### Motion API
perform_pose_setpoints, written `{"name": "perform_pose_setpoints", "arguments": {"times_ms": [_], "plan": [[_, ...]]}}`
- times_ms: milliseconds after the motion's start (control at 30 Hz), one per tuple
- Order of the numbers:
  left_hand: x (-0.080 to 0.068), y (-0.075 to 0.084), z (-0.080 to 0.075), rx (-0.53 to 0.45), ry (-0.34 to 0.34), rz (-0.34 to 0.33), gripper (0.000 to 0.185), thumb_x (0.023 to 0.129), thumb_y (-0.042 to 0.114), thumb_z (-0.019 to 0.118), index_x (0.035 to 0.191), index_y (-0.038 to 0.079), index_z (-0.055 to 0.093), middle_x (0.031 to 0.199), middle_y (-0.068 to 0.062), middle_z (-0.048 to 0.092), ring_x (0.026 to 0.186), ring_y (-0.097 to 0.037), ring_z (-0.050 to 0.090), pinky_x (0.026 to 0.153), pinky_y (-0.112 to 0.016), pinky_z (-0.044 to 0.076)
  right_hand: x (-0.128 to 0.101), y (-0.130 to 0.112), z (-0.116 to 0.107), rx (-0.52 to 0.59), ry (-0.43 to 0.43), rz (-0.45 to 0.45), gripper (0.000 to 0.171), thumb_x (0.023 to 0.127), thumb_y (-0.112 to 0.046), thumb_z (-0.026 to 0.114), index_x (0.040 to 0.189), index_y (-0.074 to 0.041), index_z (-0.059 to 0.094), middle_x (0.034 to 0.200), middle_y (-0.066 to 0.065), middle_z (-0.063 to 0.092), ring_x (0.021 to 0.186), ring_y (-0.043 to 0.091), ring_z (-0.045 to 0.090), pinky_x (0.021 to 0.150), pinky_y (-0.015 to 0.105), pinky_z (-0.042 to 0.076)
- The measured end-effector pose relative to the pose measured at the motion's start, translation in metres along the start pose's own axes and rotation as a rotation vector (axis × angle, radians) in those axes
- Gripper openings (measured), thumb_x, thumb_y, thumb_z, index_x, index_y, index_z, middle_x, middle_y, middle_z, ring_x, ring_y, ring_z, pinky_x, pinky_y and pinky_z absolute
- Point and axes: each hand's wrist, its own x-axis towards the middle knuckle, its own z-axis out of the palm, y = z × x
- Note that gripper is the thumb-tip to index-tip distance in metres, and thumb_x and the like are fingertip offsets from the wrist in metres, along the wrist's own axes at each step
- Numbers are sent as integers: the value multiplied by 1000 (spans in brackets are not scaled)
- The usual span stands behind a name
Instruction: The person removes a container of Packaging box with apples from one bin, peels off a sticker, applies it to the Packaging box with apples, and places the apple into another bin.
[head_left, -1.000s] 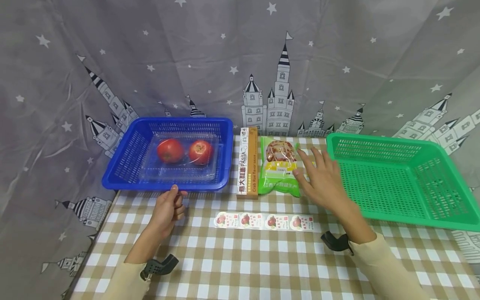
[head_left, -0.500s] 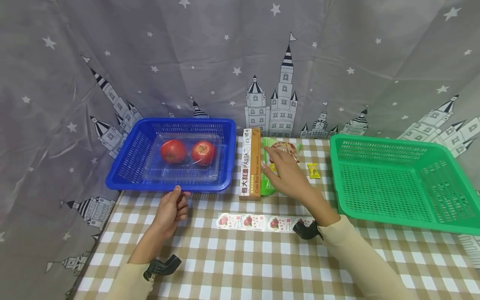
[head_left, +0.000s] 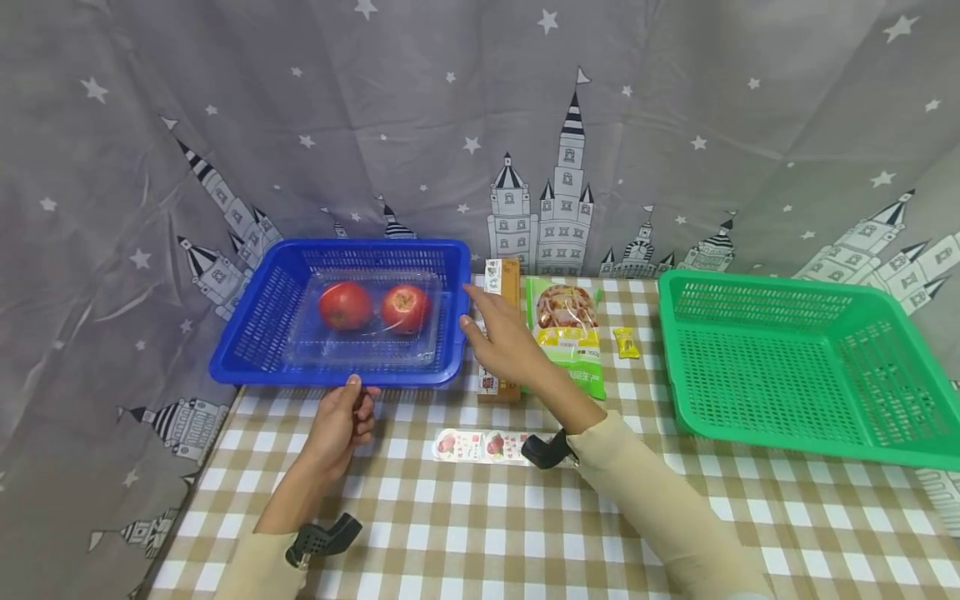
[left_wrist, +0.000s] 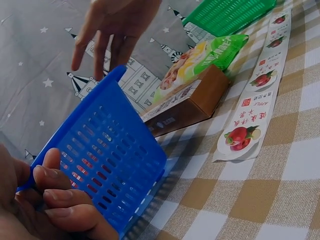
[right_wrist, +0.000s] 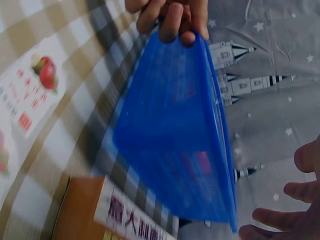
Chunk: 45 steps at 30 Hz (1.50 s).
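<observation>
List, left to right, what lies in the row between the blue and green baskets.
The head view shows the pasta box, partly hidden by the right hand, then the green food packet and the small yellow packet.

The person's left arm (head_left: 281, 508), in a beige sleeve (head_left: 258, 568), reaches forward near the table's (head_left: 450, 533) left edge; the left hand (head_left: 340, 421) holds a pinch, thumb uppermost, fingers (left_wrist: 75, 215) curled inward below. The right arm (head_left: 652, 500), sleeved alike, slants from the near side toward the far left corner, the right hand (head_left: 506, 342) raised with fingers extended and parted. Each wrist wears a dark device (head_left: 322, 540).
</observation>
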Motion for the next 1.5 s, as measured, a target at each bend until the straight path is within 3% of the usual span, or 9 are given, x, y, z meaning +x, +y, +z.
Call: {"name": "perform_pose_setpoints", "arguments": {"times_ms": [300, 667, 1067, 1300, 1500], "plan": [[1, 2, -3, -15, -15, 5, 42, 107, 39, 33, 94, 7, 57, 63, 6, 37, 52, -5, 34, 45, -18, 26, 30, -26, 31, 0, 69, -45, 60, 98, -26, 58, 151, -8, 35, 143, 17, 45, 132, 29, 42, 109, 41, 34], [1, 2, -7, -1, -23, 15, 42, 107, 40, 33, 94, 8, 56, 63, 6, 37, 52, -5, 33, 46, -20, 24, 56, -46, 57, 94, -8, 148, 76, 94, -31, 64, 155, -10, 24, 149, 20, 37, 135, 32, 40, 107, 45, 37], [1, -1, -2, 14, -11, 17, 41, 108, 38, 34, 89, 14, 60, 63, 5, 38, 53, -5, 35, 46, -19, 25, 64, -59, 80, 217, -25, 499, 83, 94, -39, 63, 157, -14, 16, 149, 28, 31, 131, 43, 41, 102, 53, 39], [1, -2, -1, 12, -3, 11, 42, 108, 38, 34, 90, 11, 61, 62, 5, 38, 52, -6, 35, 47, -19, 25, 67, -53, 87, 259, 3, 518, 73, 94, -32, 64, 154, -14, 26, 137, 24, 49, 127, 40, 45, 99, 49, 42], [1, -2, -2, 14, -5, 17, 42, 108, 38, 34, 90, 10, 61, 62, 5, 38, 52, -5, 34, 47, -20, 24, 70, -52, 85, 303, 58, 517, 64, 92, -19, 66, 150, -17, 37, 135, 19, 53, 132, 39, 37, 99, 52, 41]]}}
